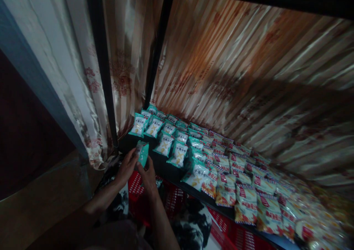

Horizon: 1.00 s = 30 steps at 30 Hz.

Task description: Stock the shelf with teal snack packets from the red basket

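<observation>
Between both hands I hold a small teal snack packet point(143, 153), tilted up above a red basket. My left hand point(127, 167) grips its left side. My right hand point(148, 174) has its fingers on the packet's lower right. Just beyond, rows of teal and white snack packets point(165, 143) stand and lean on a dark shelf point(159, 164). The nearest ones are a short way to the right of my right hand.
Red and white snack bags point(246, 204) fill the shelf to the right, with clear-wrapped items point(315, 224) past them. Below the shelf edge are a red basket point(135, 185) and another red basket point(221, 224). Dark posts point(103, 65) and patterned curtains point(235, 65) stand behind and at the left.
</observation>
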Tool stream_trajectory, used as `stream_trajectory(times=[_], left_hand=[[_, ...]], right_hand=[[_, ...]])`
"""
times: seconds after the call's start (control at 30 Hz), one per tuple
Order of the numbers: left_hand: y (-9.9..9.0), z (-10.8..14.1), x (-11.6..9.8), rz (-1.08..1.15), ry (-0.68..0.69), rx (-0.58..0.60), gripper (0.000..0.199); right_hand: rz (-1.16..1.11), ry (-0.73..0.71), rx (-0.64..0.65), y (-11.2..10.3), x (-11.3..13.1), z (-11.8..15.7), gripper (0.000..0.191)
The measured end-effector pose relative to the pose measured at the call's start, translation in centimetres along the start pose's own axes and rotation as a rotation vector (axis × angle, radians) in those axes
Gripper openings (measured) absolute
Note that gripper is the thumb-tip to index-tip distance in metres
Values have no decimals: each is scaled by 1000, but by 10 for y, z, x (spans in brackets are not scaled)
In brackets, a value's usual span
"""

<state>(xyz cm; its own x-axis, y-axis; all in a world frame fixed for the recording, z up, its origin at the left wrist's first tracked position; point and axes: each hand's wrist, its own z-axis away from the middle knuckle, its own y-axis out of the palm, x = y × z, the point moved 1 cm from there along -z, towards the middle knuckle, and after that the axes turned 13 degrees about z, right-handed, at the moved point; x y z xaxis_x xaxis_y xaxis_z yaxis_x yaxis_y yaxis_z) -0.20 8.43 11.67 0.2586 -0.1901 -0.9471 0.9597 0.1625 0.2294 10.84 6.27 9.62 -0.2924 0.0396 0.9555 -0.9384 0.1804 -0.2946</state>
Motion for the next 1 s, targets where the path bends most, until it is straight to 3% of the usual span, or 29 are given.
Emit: stream_trajectory(times=[0.13, 0.33, 0.53, 0.67, 0.87, 1.0], left_hand=[[1, 0, 2, -6, 36, 24, 45], [3, -2, 6, -9, 68, 35, 47], [1, -16, 20, -56, 125, 64, 45], [-1, -25, 24, -166, 145, 45, 45], [2, -35, 20, -180, 108, 35, 48], [5, -45, 16, -231, 124, 28, 50]], right_hand=[[124, 30, -96, -3, -3, -5, 54], [97, 49, -48, -6, -7, -10, 48], [88, 71, -91, -6, -11, -13, 49], [92, 23, -128, -5, -11, -18, 49], [98, -13, -83, -6, -10, -31, 52], [178, -93, -148, -4, -11, -41, 48]])
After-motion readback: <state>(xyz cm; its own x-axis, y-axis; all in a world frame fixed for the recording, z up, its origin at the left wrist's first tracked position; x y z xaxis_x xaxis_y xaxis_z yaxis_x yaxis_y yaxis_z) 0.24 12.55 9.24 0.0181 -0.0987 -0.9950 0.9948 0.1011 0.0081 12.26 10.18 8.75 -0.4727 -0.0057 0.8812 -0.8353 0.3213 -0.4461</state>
